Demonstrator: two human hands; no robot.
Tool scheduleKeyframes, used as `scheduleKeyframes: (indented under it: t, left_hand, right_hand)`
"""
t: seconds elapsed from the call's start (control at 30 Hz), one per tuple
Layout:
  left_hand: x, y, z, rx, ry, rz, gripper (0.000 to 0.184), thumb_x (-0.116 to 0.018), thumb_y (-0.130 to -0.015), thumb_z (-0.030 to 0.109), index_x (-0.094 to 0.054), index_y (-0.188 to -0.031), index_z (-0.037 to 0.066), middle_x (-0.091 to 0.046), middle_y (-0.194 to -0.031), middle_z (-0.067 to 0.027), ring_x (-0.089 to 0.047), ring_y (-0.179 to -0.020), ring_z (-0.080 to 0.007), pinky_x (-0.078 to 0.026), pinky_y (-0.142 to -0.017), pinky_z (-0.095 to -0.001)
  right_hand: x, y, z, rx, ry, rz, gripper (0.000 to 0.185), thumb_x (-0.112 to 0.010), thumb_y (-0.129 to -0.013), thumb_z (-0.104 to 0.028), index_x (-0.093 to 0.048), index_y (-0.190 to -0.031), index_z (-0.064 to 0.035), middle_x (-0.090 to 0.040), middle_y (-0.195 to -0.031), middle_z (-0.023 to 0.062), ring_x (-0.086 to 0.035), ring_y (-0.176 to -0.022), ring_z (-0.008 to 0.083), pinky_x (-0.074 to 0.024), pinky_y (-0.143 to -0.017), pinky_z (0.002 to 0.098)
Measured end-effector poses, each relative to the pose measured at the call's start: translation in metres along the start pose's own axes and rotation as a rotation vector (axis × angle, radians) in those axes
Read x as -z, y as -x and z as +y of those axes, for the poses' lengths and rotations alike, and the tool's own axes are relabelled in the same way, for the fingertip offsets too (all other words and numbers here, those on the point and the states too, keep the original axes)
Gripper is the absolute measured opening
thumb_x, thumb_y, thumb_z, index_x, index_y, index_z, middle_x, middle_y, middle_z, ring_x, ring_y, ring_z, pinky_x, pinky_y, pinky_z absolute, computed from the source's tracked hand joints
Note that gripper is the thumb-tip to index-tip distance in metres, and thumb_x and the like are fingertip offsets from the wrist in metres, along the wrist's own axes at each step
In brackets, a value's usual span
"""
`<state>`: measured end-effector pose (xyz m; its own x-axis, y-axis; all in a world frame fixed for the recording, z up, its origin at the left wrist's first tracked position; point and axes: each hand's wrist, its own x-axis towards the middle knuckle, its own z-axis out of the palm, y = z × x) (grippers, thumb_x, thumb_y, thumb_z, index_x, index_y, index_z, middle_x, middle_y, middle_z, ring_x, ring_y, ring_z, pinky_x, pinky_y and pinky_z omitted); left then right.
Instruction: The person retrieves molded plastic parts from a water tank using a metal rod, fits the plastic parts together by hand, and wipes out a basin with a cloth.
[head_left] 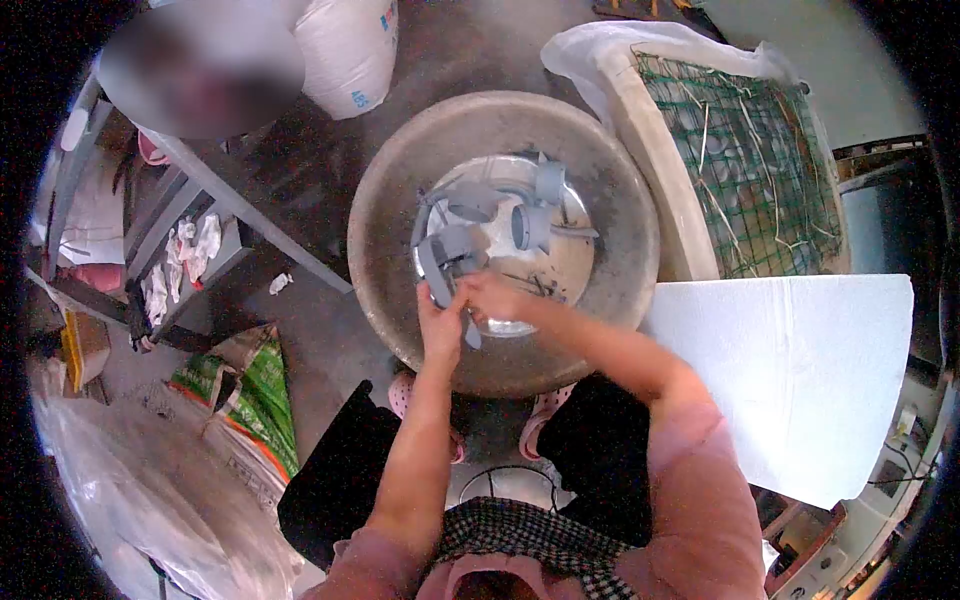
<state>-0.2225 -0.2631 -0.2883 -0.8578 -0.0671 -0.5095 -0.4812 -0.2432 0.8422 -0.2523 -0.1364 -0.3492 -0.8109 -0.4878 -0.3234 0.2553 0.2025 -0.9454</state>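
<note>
My left hand (pixel 440 318) is closed around a grey moulded plastic part (pixel 437 270), which has a curved band and a round cup-like portion. Right beside it, my right hand (pixel 493 298) has its fingers bent against the lower side of the same part; exactly what they pinch is hidden. Both hands are over a large round basin (pixel 505 375). Inside the basin lie several more grey plastic pieces (pixel 530 228) with round cups, along with thin dark sprue-like sticks (pixel 535 285) on its shiny bottom.
A white foam board (pixel 780 380) lies at the right, below a crate with green netting (pixel 740 170). On the left are a grey metal frame (pixel 250 225), a green sack (pixel 255 385) and clear plastic sheeting (pixel 170 500). A white sack (pixel 345 50) stands behind, near another person.
</note>
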Motion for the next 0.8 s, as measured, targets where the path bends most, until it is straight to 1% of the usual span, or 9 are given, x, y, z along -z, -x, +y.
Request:
scheduleKeyframes:
  t: [0.1,0.17,0.2,0.3,0.43,0.53,0.63,0.7,0.8]
  left_hand:
    - [0.008,-0.003,-0.007,0.078,0.033,0.064,0.03,-0.064,-0.083,0.008,-0.043,-0.104,0.007,-0.059,-0.085,-0.0064,-0.057,-0.056,-0.0154,-0.042,-0.044,-0.0248]
    - [0.014,0.0,-0.014,0.062,-0.02,0.098,0.026,-0.058,-0.087,0.006,-0.039,-0.105,0.004,-0.058,-0.083,-0.008,-0.052,-0.048,-0.0137,-0.044,-0.045,-0.0255]
    - [0.013,0.003,-0.014,0.035,-0.053,0.097,0.024,-0.058,-0.089,0.012,-0.043,-0.106,0.005,-0.057,-0.081,-0.007,-0.052,-0.051,-0.013,-0.043,-0.045,-0.0252]
    - [0.009,0.003,-0.012,0.229,0.088,0.146,0.023,-0.057,-0.09,0.018,-0.047,-0.107,0.006,-0.056,-0.078,-0.0053,-0.053,-0.058,-0.0135,-0.044,-0.048,-0.0271]
    - [0.007,0.002,-0.014,0.325,0.274,0.046,0.021,-0.056,-0.09,0.02,-0.05,-0.106,0.007,-0.055,-0.077,-0.0044,-0.054,-0.065,-0.0142,-0.044,-0.051,-0.0288]
    - [0.014,0.002,0.002,0.374,0.359,-0.031,0.016,-0.06,-0.088,0.016,-0.053,-0.098,0.005,-0.053,-0.075,-0.0041,-0.049,-0.061,-0.0132,-0.041,-0.05,-0.0279]
    - [0.035,-0.009,0.0,0.363,0.352,-0.026,0.016,-0.06,-0.088,0.02,-0.053,-0.085,0.006,-0.051,-0.068,-0.0033,-0.047,-0.055,-0.0136,-0.041,-0.049,-0.0262]
    - [0.035,-0.009,0.01,0.372,0.376,-0.019,0.022,-0.062,-0.086,0.024,-0.05,-0.08,0.007,-0.05,-0.068,-0.003,-0.048,-0.056,-0.014,-0.042,-0.049,-0.0273]
    - [0.022,0.001,0.034,0.377,0.329,-0.106,0.032,-0.062,-0.086,0.035,-0.049,-0.08,0.006,-0.055,-0.073,-0.0057,-0.051,-0.058,-0.0164,-0.045,-0.05,-0.0293]
  right_hand:
    - [0.083,0.007,0.002,0.368,0.322,-0.214,0.025,-0.058,-0.087,-0.024,-0.063,-0.095,-0.0005,-0.064,-0.1,0.0125,-0.063,-0.081,0.0239,-0.0498,-0.074,0.0373]
    - [0.13,0.0,0.006,-0.052,0.718,-0.053,0.044,-0.062,-0.082,-0.037,-0.061,-0.102,0.0021,-0.062,-0.104,0.0184,-0.062,-0.091,0.0296,-0.0488,-0.082,0.0395]
    - [0.14,0.003,-0.008,-0.564,0.747,0.158,0.058,-0.064,-0.079,-0.045,-0.059,-0.108,0.0051,-0.061,-0.107,0.0222,-0.061,-0.097,0.0326,-0.0477,-0.086,0.0406]
    - [0.134,-0.004,0.042,-0.623,0.63,0.583,0.085,-0.064,-0.071,-0.058,-0.051,-0.114,0.0135,-0.059,-0.108,0.0265,-0.058,-0.104,0.0338,-0.0452,-0.09,0.0401]
    - [0.102,-0.03,0.093,-0.398,0.944,0.715,0.095,-0.069,-0.064,-0.057,-0.044,-0.117,0.0176,-0.055,-0.114,0.0291,-0.056,-0.106,0.0357,-0.0448,-0.09,0.0392]
    - [0.115,-0.022,0.074,-0.637,0.787,0.284,0.095,-0.074,-0.063,-0.045,-0.035,-0.123,0.0171,-0.056,-0.112,0.0283,-0.056,-0.105,0.0371,-0.0453,-0.09,0.0381]
    - [0.143,0.026,0.025,-0.524,0.469,0.187,0.091,-0.075,-0.062,-0.034,-0.028,-0.125,0.0129,-0.058,-0.106,0.0278,-0.057,-0.103,0.038,-0.0465,-0.087,0.0389]
    - [0.143,0.071,-0.028,-0.55,0.832,0.365,0.08,-0.074,-0.061,-0.026,-0.031,-0.12,0.005,-0.06,-0.098,0.0265,-0.058,-0.099,0.0378,-0.0472,-0.082,0.0409]
    - [0.158,0.125,-0.053,-0.433,0.713,0.529,0.069,-0.076,-0.059,-0.019,-0.035,-0.113,-0.0014,-0.059,-0.101,0.025,-0.057,-0.1,0.0377,-0.0464,-0.08,0.0433]
